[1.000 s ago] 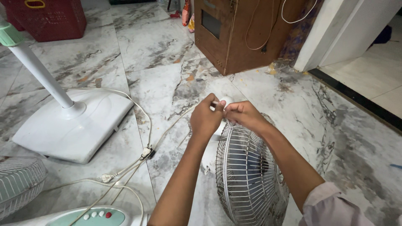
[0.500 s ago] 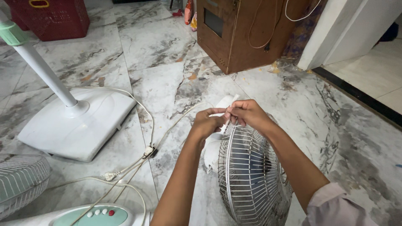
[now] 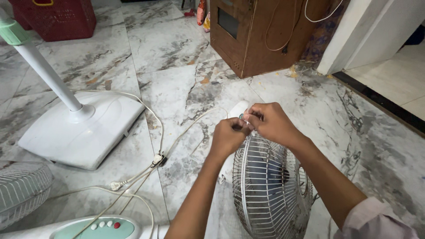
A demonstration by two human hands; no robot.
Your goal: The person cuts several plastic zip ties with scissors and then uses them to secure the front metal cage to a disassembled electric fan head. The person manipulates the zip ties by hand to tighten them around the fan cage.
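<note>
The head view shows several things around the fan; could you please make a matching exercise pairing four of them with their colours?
Things:
1. fan guard
2. basket
3. cabinet
4. stand base

Colours:
A. brown
B. white
C. silver-grey wire
D. dark red

Pairs: 1-C, 2-D, 3-A, 4-B. Both the left hand and right hand meet at the guard's top rim.

Both forearms extend forward and converge. Left hand [image 3: 229, 135] and right hand [image 3: 270, 123] meet, knuckles up, fingers curled inward in a pinch.
</note>
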